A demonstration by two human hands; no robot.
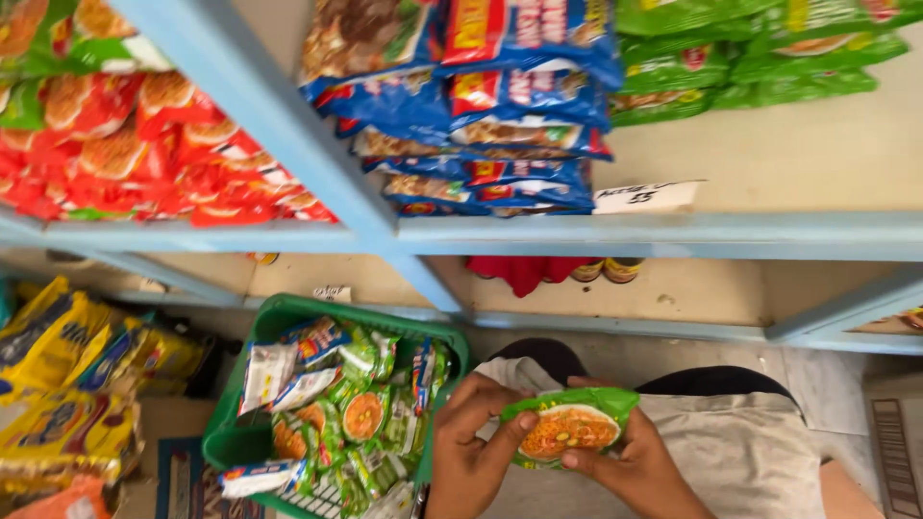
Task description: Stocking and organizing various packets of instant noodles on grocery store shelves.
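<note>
Both of my hands hold one green noodle packet low in the view, over my lap. My left hand grips its left end with thumb and fingers. My right hand holds its right and lower edge. Just left of my hands stands a green plastic basket filled with several green and blue-and-white noodle packets.
A pale blue shelf frame runs across above. On it lie stacks of red-orange packets, blue packets and green packets, with a paper tag. Yellow packets pile at lower left. A red cloth lies on the lower shelf.
</note>
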